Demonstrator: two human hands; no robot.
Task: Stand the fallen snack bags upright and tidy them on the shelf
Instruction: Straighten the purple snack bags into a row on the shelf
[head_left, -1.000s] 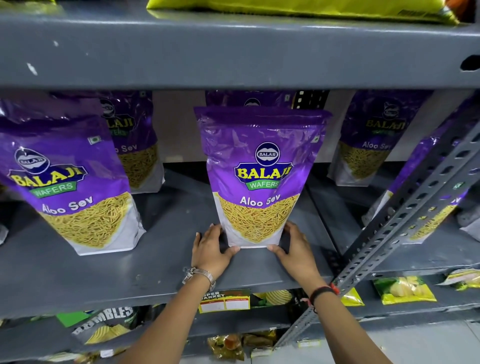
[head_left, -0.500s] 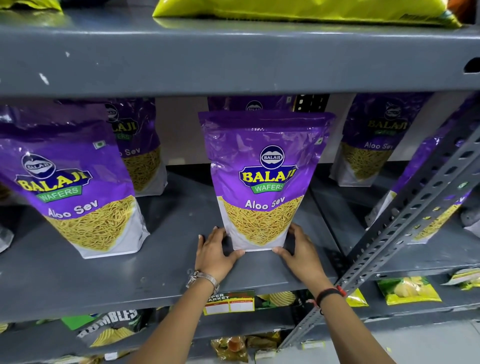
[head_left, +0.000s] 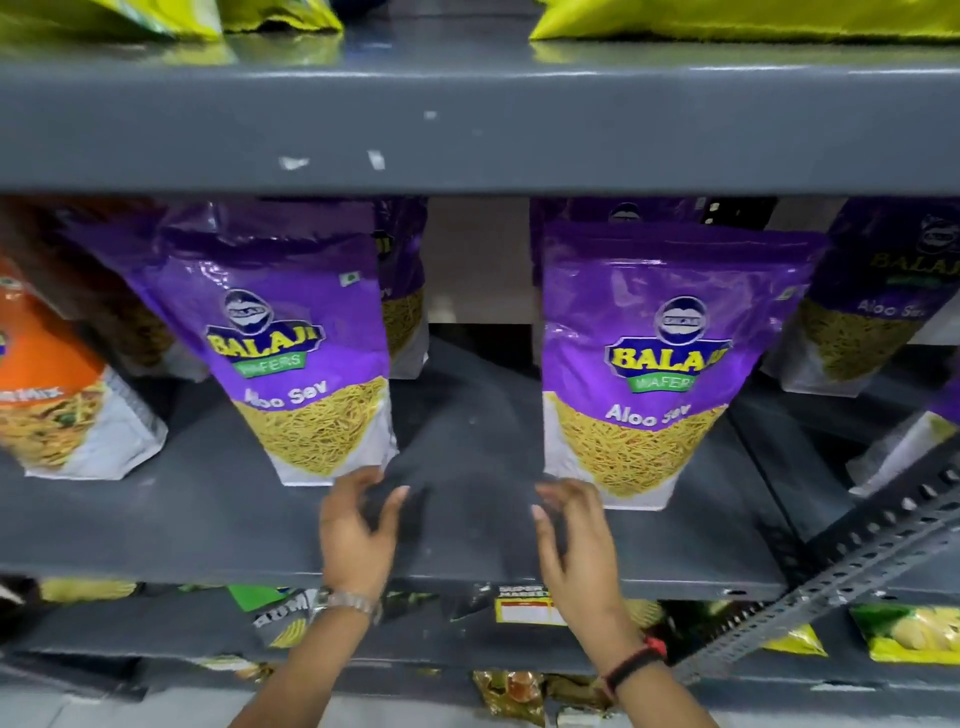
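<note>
Two purple Aloo Sev bags stand upright at the front of the grey shelf (head_left: 467, 530): the left bag (head_left: 296, 358) and the right bag (head_left: 660, 364). More purple bags stand behind them, one at the back right (head_left: 878, 312). My left hand (head_left: 358, 525) hovers with fingers spread just below the left bag's bottom right corner. My right hand (head_left: 576, 535) is open beside the right bag's bottom left corner. Neither hand holds anything. Both hands are blurred by motion.
An orange snack bag (head_left: 57, 400) stands at the far left. Yellow-green bags (head_left: 727, 21) lie on the shelf above. A perforated metal brace (head_left: 841, 571) slants across the lower right. Lower shelves hold assorted packets and a price label (head_left: 524, 608).
Both hands have let go of the right purple bag and moved left into the gap between the two front bags. The view has shifted left, bringing the orange bag into sight.
</note>
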